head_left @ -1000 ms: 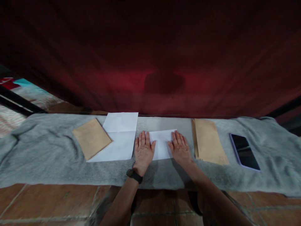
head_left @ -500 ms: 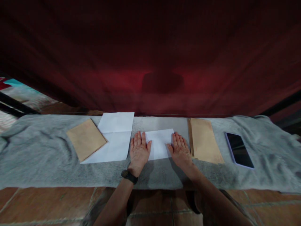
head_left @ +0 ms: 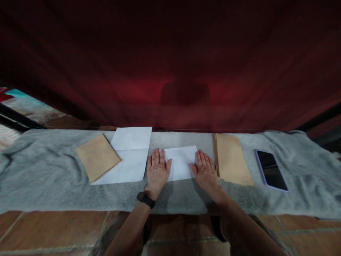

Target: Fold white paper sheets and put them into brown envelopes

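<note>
A small folded white paper (head_left: 181, 161) lies on the grey cloth (head_left: 48, 177) in front of me. My left hand (head_left: 157, 172) lies flat on its left edge, fingers stretched out and open, a black watch on the wrist. My right hand (head_left: 206, 172) lies flat on its right edge, fingers also out and open. Neither hand grips anything.
A larger creased white sheet (head_left: 128, 156) lies to the left with a brown envelope (head_left: 97, 156) overlapping it. A stack of brown envelopes (head_left: 231, 160) sits right of my right hand. A phone (head_left: 271, 170) lies farther right. A dark red curtain (head_left: 173, 64) hangs behind; tiled floor shows below.
The view shifted slightly between the earliest frame and now. Both hands stay flat on the folded paper, the right one spread a little farther to the right.
</note>
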The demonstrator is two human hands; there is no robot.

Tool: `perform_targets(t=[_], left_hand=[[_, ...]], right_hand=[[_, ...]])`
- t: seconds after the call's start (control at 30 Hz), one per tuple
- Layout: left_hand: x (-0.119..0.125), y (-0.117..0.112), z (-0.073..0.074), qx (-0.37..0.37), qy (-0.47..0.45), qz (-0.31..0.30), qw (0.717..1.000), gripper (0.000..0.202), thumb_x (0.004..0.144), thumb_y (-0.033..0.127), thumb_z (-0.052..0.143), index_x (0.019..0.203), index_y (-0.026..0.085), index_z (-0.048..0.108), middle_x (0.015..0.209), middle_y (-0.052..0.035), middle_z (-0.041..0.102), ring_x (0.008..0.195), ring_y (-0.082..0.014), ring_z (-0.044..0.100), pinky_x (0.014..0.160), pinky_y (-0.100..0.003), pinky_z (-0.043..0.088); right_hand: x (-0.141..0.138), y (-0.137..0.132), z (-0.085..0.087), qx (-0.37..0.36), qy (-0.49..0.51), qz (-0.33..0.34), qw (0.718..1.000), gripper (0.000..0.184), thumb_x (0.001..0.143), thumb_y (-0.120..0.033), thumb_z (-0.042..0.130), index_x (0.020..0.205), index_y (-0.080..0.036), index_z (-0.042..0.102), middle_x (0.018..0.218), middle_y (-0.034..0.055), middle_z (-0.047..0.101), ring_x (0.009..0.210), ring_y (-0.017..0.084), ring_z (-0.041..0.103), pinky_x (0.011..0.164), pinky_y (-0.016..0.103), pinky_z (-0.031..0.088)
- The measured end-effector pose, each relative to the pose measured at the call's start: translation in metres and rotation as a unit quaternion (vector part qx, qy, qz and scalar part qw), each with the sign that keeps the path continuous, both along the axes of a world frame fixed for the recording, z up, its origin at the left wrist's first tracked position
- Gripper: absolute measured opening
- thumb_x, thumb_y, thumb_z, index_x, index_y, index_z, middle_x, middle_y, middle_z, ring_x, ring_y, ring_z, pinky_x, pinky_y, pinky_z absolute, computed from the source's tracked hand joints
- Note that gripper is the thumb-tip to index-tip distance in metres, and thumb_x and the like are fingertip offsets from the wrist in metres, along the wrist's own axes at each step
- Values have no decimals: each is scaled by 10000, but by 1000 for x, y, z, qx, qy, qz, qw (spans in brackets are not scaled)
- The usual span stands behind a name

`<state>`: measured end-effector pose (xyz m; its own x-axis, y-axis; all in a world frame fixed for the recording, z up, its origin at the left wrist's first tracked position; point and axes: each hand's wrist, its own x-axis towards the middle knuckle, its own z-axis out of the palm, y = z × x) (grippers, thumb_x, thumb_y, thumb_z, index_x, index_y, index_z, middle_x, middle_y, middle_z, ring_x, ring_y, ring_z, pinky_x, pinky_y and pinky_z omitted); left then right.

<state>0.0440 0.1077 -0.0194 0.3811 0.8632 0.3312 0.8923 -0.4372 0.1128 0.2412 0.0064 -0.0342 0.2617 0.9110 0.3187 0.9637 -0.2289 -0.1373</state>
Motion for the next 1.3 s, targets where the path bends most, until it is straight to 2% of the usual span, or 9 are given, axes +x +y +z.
perform_targets(t=[0.17, 0.3, 0.37, 0.43, 0.53, 0.87, 1.07, 1.3], left_hand=[[1, -1, 1, -5, -1, 3, 1000, 612, 1015, 443, 344, 1500, 72, 394, 1535, -223, 417, 1447, -325, 374, 1183, -525, 292], [3, -1, 3, -16, 1, 10, 1000, 610, 1011, 430, 359, 1498, 66, 396, 1547, -222, 397, 1455, -324, 359, 1196, -511, 270], [3, -2, 3, -21, 0, 11, 1000, 611, 1008, 425, 367, 1501, 65, 391, 1553, -224, 384, 1458, -330, 352, 1195, -520, 266], [4, -2, 4, -22, 3, 10, 1000, 614, 1006, 426, 367, 1506, 69, 382, 1553, -223, 383, 1455, -337, 354, 1188, -533, 271], [5, -3, 6, -20, 14, 13, 1000, 614, 1007, 429, 363, 1505, 71, 385, 1548, -222, 392, 1447, -342, 368, 1182, -530, 279], [6, -4, 5, -28, 24, 15, 999, 608, 1006, 412, 365, 1496, 53, 400, 1551, -211, 390, 1444, -346, 370, 1189, -529, 256], [7, -4, 4, -34, 24, 15, 999, 607, 1003, 415, 364, 1497, 63, 403, 1561, -200, 377, 1443, -348, 372, 1189, -540, 252], [7, -5, 6, -40, 14, 16, 999, 600, 999, 410, 368, 1494, 74, 411, 1552, -194, 397, 1446, -345, 368, 1189, -539, 249]], right_hand=[[-5, 0, 7, 7, 22, 17, 1000, 645, 1040, -444, 329, 1549, -50, 285, 1588, 202, 332, 1464, 317, 325, 1188, 507, 278], [-20, -1, 19, -3, 48, 117, 992, 627, 1038, -420, 346, 1576, -119, 233, 1623, 138, 282, 1494, 266, 275, 1208, 478, 282], [-29, -4, 24, -15, 55, 164, 985, 598, 1032, -399, 372, 1569, -153, 273, 1625, 108, 290, 1498, 246, 267, 1216, 465, 283], [-35, -6, 26, -28, 54, 183, 981, 562, 1028, -389, 395, 1544, -171, 344, 1615, 96, 317, 1492, 238, 285, 1223, 459, 278], [-37, -9, 25, -38, 45, 174, 983, 533, 1034, -388, 389, 1517, -162, 397, 1603, 106, 339, 1481, 238, 310, 1226, 457, 269], [-16, -7, 15, -53, 7, 120, 991, 534, 1044, -391, 375, 1527, -165, 377, 1619, 135, 294, 1484, 271, 297, 1204, 483, 247], [-9, -8, 14, -53, -3, 90, 995, 570, 1042, -455, 344, 1537, -172, 363, 1623, 130, 291, 1473, 288, 313, 1187, 475, 254], [-1, -5, 11, -41, 7, 32, 999, 627, 1024, -488, 343, 1534, -124, 357, 1564, 144, 410, 1429, 316, 362, 1166, 498, 259]])
